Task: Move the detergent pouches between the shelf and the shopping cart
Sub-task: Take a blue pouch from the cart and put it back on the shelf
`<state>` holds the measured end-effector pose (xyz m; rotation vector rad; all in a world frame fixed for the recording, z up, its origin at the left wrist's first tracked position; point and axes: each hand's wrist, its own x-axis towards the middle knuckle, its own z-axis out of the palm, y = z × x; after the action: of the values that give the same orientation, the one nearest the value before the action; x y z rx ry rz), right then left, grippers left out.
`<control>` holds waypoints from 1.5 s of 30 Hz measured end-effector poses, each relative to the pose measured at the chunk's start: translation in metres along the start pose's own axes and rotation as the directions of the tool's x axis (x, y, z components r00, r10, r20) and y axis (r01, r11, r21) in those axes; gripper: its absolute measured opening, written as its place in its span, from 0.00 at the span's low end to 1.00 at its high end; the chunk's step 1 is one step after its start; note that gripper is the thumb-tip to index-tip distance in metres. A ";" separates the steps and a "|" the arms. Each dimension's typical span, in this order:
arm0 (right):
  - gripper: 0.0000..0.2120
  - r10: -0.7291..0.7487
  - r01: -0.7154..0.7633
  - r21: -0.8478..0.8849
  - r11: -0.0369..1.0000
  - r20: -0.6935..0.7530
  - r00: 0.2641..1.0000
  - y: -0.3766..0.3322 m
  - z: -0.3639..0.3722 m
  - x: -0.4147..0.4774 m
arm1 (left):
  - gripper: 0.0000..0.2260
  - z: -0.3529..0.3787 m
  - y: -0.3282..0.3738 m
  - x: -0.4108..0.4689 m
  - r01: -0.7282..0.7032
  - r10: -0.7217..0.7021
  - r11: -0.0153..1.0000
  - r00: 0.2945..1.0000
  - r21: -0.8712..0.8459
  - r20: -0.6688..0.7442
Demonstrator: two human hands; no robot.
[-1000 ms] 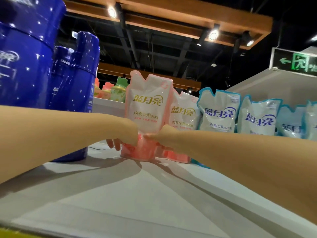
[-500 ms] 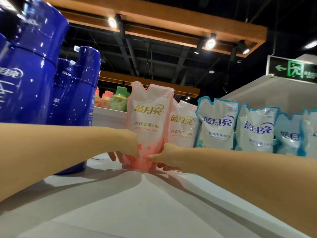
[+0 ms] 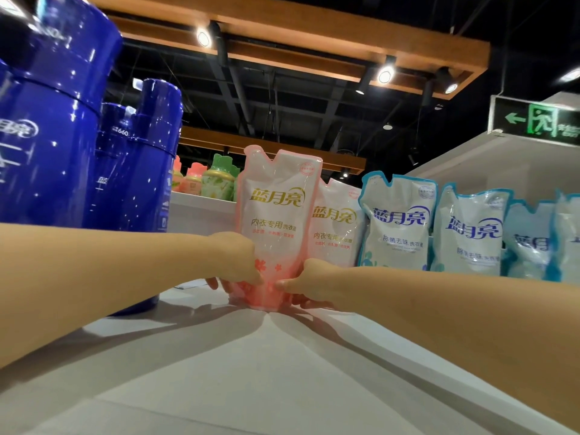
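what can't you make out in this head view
Head view:
Shopping cart: out of frame.
Most fingers of left hand and right hand: behind the pink pouch.
Second pink pouch: left side covered by the held one.
Rightmost blue pouch: cut by the right edge.

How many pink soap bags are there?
2. One pink pouch stands in front, gripped low by the left hand and right hand; the second pink pouch stands behind, to its right. Others may be hidden.

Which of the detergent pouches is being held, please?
The front pink pouch, gripped low by the left hand and right hand; the other pouches stand untouched.
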<state>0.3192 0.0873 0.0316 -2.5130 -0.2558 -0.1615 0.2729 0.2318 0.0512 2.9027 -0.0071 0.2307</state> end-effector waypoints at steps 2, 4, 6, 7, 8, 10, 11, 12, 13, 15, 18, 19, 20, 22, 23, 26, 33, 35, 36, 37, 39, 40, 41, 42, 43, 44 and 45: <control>0.19 -0.008 0.008 -0.007 1.000 -0.005 1.000 0.001 0.000 -0.001 | 0.15 0.000 0.000 0.005 -0.022 0.022 0.999 1.000 0.037 -0.002; 0.20 -0.016 0.016 -0.017 1.000 -0.014 1.000 0.002 0.000 -0.001 | 0.17 0.001 0.002 0.005 -0.036 0.037 0.996 0.999 0.087 -0.005; 0.20 -0.017 0.016 -0.020 1.000 -0.024 1.000 0.002 0.002 -0.002 | 0.17 0.000 0.002 0.004 -0.041 0.042 0.990 0.999 0.137 -0.006; 0.20 -0.016 0.015 -0.023 1.000 -0.028 0.999 0.002 0.002 -0.002 | 0.16 0.000 0.002 0.004 -0.035 0.038 0.986 0.999 0.163 -0.014; 0.20 -0.013 0.012 -0.025 1.000 -0.026 1.000 0.002 0.002 -0.002 | 0.16 -0.001 0.002 0.005 -0.035 0.044 0.978 0.998 0.204 -0.037; 0.21 -0.009 0.009 -0.017 1.000 -0.010 1.000 0.002 0.001 -0.004 | 0.16 -0.002 0.004 0.004 -0.034 0.069 0.955 0.992 0.293 -0.108; 0.22 -0.011 0.010 -0.014 1.000 -0.005 1.000 0.001 -0.002 -0.005 | 0.17 -0.003 0.006 0.004 -0.028 0.080 0.944 0.986 0.330 -0.144; 0.23 -0.013 0.013 -0.024 1.000 -0.007 1.000 0.000 -0.005 -0.007 | 0.17 -0.005 0.008 0.002 -0.026 0.092 0.936 0.981 0.351 -0.172; 0.24 -0.018 0.017 -0.049 0.999 -0.013 1.000 -0.002 -0.010 -0.009 | 0.17 -0.006 0.010 0.002 -0.032 0.110 0.929 0.975 0.368 -0.193; 0.25 -0.025 0.021 -0.100 0.995 -0.037 0.999 -0.004 -0.021 -0.015 | 0.17 -0.008 0.014 -0.001 -0.060 0.150 0.924 0.965 0.379 -0.214; 0.29 -0.018 0.013 -0.092 0.996 -0.056 0.998 -0.002 -0.037 -0.026 | 0.16 -0.010 0.019 -0.006 -0.139 0.251 0.908 0.936 0.396 -0.247; 0.31 -0.012 0.006 -0.096 0.995 -0.063 0.998 -0.001 -0.040 -0.029 | 0.16 -0.010 0.020 -0.006 -0.163 0.286 0.898 0.922 0.410 -0.260; 0.31 -0.010 0.002 -0.107 0.994 -0.074 0.997 0.000 -0.041 -0.034 | 0.16 -0.010 0.022 -0.008 -0.183 0.317 0.887 0.909 0.425 -0.271; 0.32 -0.042 0.025 -0.147 0.989 -0.111 0.993 0.003 -0.044 -0.044 | 0.15 -0.013 0.027 -0.013 -0.218 0.376 0.865 0.878 0.452 -0.297; 0.31 -0.084 0.059 -0.167 0.984 -0.149 0.985 0.004 -0.045 -0.050 | 0.15 -0.017 0.030 -0.015 -0.232 0.408 0.852 0.857 0.470 -0.315; 0.26 -0.221 0.187 -0.150 0.971 -0.256 0.941 0.006 -0.052 -0.075 | 0.16 -0.028 0.038 -0.026 -0.261 0.459 0.837 0.813 0.481 -0.358; 0.23 -0.302 0.286 -0.101 0.953 -0.385 0.872 0.010 -0.088 -0.141 | 0.09 -0.036 0.079 -0.075 -0.401 0.466 0.884 0.779 0.239 -0.419; 0.23 -0.308 0.300 -0.087 0.950 -0.419 0.854 0.016 -0.098 -0.164 | 0.10 -0.033 0.094 -0.095 -0.438 0.465 0.882 0.754 0.173 -0.463; 0.23 -0.302 0.297 -0.081 0.951 -0.431 0.850 0.021 -0.102 -0.176 | 0.10 -0.029 0.102 -0.104 -0.461 0.471 0.875 0.740 0.146 -0.481; 0.23 -0.291 0.292 -0.068 0.954 -0.443 0.848 0.028 -0.106 -0.188 | 0.11 -0.025 0.110 -0.113 -0.490 0.480 0.864 0.728 0.118 -0.489; 0.22 -0.251 0.273 -0.021 0.962 -0.469 0.847 0.045 -0.113 -0.216 | 0.11 -0.015 0.130 -0.130 -0.556 0.500 0.831 0.714 0.038 -0.491; 0.21 -0.221 0.256 0.004 0.967 -0.487 0.845 0.054 -0.117 -0.231 | 0.11 -0.010 0.142 -0.139 -0.585 0.508 0.811 0.708 -0.005 -0.491; 0.20 -0.190 0.233 0.022 0.972 -0.507 0.841 0.064 -0.123 -0.249 | 0.11 -0.004 0.156 -0.149 -0.614 0.518 0.788 0.698 -0.040 -0.494; 0.19 -0.159 0.209 0.035 0.977 -0.530 0.833 0.075 -0.128 -0.268 | 0.10 0.003 0.171 -0.159 -0.643 0.531 0.763 0.684 -0.071 -0.500; 0.18 -0.135 0.188 0.040 0.981 -0.555 0.821 0.087 -0.134 -0.288 | 0.10 0.009 0.188 -0.173 -0.677 0.546 0.729 0.664 -0.101 -0.511; 0.16 -0.114 0.168 0.039 0.985 -0.583 0.804 0.099 -0.140 -0.310 | 0.09 0.016 0.205 -0.188 -0.712 0.562 0.689 0.643 -0.137 -0.521; 0.14 -0.095 0.146 0.033 0.989 -0.614 0.784 0.112 -0.147 -0.334 | 0.09 0.023 0.223 -0.204 -0.747 0.579 0.642 0.621 -0.173 -0.528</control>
<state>0.0099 -0.1362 0.0310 -2.2187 -0.1481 -0.9807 0.0696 0.0065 0.0472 2.2487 -0.9891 0.8871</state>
